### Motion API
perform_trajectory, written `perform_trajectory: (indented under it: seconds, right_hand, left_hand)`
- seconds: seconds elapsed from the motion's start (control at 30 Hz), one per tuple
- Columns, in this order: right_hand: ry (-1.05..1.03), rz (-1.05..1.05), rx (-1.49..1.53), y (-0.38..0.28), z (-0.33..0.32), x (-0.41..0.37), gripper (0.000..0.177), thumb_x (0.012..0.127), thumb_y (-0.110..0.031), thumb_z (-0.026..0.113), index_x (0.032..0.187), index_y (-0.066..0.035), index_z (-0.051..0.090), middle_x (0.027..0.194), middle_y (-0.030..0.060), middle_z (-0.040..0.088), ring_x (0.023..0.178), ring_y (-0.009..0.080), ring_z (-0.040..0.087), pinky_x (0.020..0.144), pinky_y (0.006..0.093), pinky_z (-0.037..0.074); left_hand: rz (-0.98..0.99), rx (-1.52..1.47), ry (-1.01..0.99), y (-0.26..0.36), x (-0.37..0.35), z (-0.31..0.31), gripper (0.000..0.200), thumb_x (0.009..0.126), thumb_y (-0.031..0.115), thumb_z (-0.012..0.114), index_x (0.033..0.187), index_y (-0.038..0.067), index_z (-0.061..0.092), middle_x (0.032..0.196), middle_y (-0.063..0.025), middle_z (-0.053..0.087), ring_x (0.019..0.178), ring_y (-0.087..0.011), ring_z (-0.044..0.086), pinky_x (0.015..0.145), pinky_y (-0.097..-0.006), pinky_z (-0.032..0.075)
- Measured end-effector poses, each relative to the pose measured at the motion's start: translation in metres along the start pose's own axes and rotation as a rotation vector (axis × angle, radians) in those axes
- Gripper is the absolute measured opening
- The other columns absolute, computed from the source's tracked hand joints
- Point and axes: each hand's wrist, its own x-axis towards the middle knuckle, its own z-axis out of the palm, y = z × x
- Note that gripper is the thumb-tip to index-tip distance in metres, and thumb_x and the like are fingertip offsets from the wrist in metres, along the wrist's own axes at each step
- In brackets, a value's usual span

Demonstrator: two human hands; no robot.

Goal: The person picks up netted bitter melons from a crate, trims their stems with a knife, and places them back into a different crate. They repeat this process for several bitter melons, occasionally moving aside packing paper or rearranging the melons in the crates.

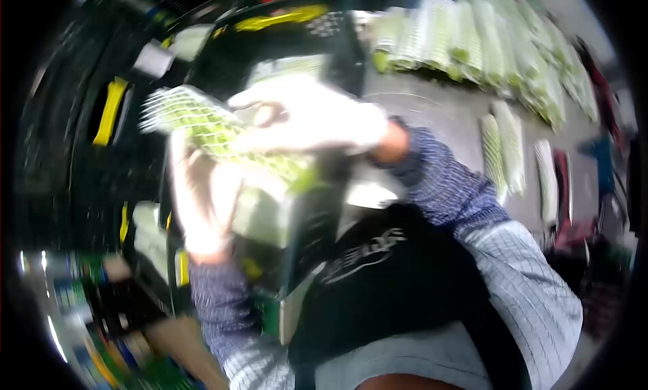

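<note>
Item one, in your hands: a long pale-green vegetable bundle in a white net sleeve (212, 123), lying at a slant above the crate, its open, frayed net end to the left and its bright green end lower, to the right.

Your right hand (304, 117): washed out by glare, laid over the upper side of the bundle, thumb and fingers bent; whether they pinch it, you cannot tell.

Your left hand (206, 194): under the bundle and touching it, equally bright; how far its fingers close is lost in blur.

Container: one deep dark-green plastic crate (351, 52) with a yellow handle (280, 19) at its far end; pale, blurred pieces (287, 69) inside.

Surface: one grey metal counter (418, 103), right of the crate. On it, a heap of white-netted pale-green bundles (472, 42) at the far side; nearer, two netted bundles (503, 150) side by side, and a slim white-netted piece (547, 177) just right of them.

Clothing: one black apron (405, 282) with white lettering.
</note>
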Motion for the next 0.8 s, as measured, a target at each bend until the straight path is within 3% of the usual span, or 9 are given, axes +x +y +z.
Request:
perform_trajectory:
  seconds: [0.03,0.1,0.2,0.27,0.43,0.5,0.63,0.7,0.8]
  right_hand:
    - [0.103,-0.222,0.025,0.013,0.003,0.002,0.073,0.076,-0.057,0.077,0.119,0.001,0.067,0.096,0.0150,0.074,0.080,0.0249,0.071,0.074,0.0328,0.057]
    - [0.098,-0.047,-0.068,0.009,-0.006,-0.004,0.080,0.070,-0.061,0.079,0.111,0.006,0.066,0.096,0.0179,0.073,0.081,0.0276,0.071,0.075,0.0343,0.057]
    - [0.285,-0.048,0.198,0.016,-0.019,-0.031,0.082,0.067,-0.056,0.083,0.114,0.008,0.059,0.102,0.0197,0.071,0.086,0.0255,0.071,0.076,0.0340,0.058]
    - [0.354,-0.009,0.331,0.009,-0.037,-0.067,0.083,0.069,-0.045,0.086,0.125,0.007,0.053,0.114,0.0195,0.068,0.096,0.0244,0.070,0.084,0.0358,0.058]
    - [0.668,0.271,0.010,0.034,-0.089,-0.201,0.092,0.070,-0.035,0.085,0.141,0.005,0.044,0.130,0.0204,0.062,0.115,0.0275,0.064,0.104,0.0408,0.050]
    - [0.722,0.465,-0.267,0.050,-0.111,-0.273,0.095,0.070,-0.038,0.083,0.146,0.001,0.041,0.134,0.0217,0.060,0.121,0.0280,0.061,0.106,0.0408,0.048]
    - [0.709,1.146,-0.973,0.031,-0.153,-0.385,0.096,0.071,-0.048,0.077,0.149,-0.006,0.041,0.114,0.0219,0.070,0.104,0.0315,0.070,0.093,0.0375,0.053]
    - [0.715,1.272,-1.122,0.031,-0.177,-0.429,0.097,0.070,-0.049,0.076,0.152,-0.013,0.038,0.106,0.0192,0.072,0.095,0.0349,0.070,0.089,0.0395,0.053]
    - [0.715,1.410,-1.011,0.054,-0.208,-0.494,0.098,0.070,-0.045,0.077,0.154,-0.029,0.031,0.113,0.0192,0.071,0.099,0.0348,0.069,0.089,0.0411,0.052]
  left_hand:
    - [-0.175,-0.296,0.023,0.019,0.006,0.020,0.077,0.096,0.040,0.064,0.149,-0.005,0.031,0.150,-0.0229,0.039,0.136,-0.0315,0.042,0.116,-0.0488,0.035]
    - [-0.249,-0.489,-0.176,0.033,0.003,0.033,0.091,0.094,0.045,0.064,0.149,-0.012,0.020,0.152,-0.0308,0.032,0.141,-0.0397,0.035,0.115,-0.0549,0.034]
    - [-0.136,-0.220,-0.165,0.024,0.006,0.059,0.101,0.093,0.051,0.060,0.151,-0.014,0.010,0.157,-0.0334,0.018,0.147,-0.0414,0.023,0.117,-0.0562,0.030]
    - [-0.080,0.018,-0.260,0.015,0.012,0.066,0.092,0.097,0.053,0.051,0.151,-0.012,0.018,0.155,-0.0318,0.026,0.147,-0.0408,0.025,0.116,-0.0523,0.033]
    - [-0.046,0.557,-0.176,0.007,0.028,0.027,0.072,0.101,0.047,0.045,0.147,-0.007,0.037,0.148,-0.0280,0.043,0.139,-0.0373,0.044,0.112,-0.0471,0.042]
    - [-0.068,0.531,-0.203,0.005,0.030,-0.001,0.070,0.102,0.047,0.043,0.145,-0.007,0.039,0.144,-0.0266,0.048,0.135,-0.0364,0.050,0.111,-0.0458,0.044]
    - [-0.179,0.434,-0.131,-0.002,0.035,-0.037,0.068,0.100,0.047,0.050,0.142,-0.007,0.043,0.139,-0.0247,0.053,0.127,-0.0334,0.056,0.108,-0.0423,0.046]
    - [-0.236,0.415,-0.020,-0.008,0.042,-0.048,0.067,0.100,0.046,0.051,0.141,-0.006,0.045,0.137,-0.0242,0.054,0.125,-0.0323,0.058,0.107,-0.0412,0.047]
    - [-0.221,0.374,-0.053,-0.019,0.051,-0.052,0.059,0.102,0.040,0.050,0.139,-0.006,0.047,0.132,-0.0218,0.058,0.117,-0.0282,0.062,0.103,-0.0378,0.049]
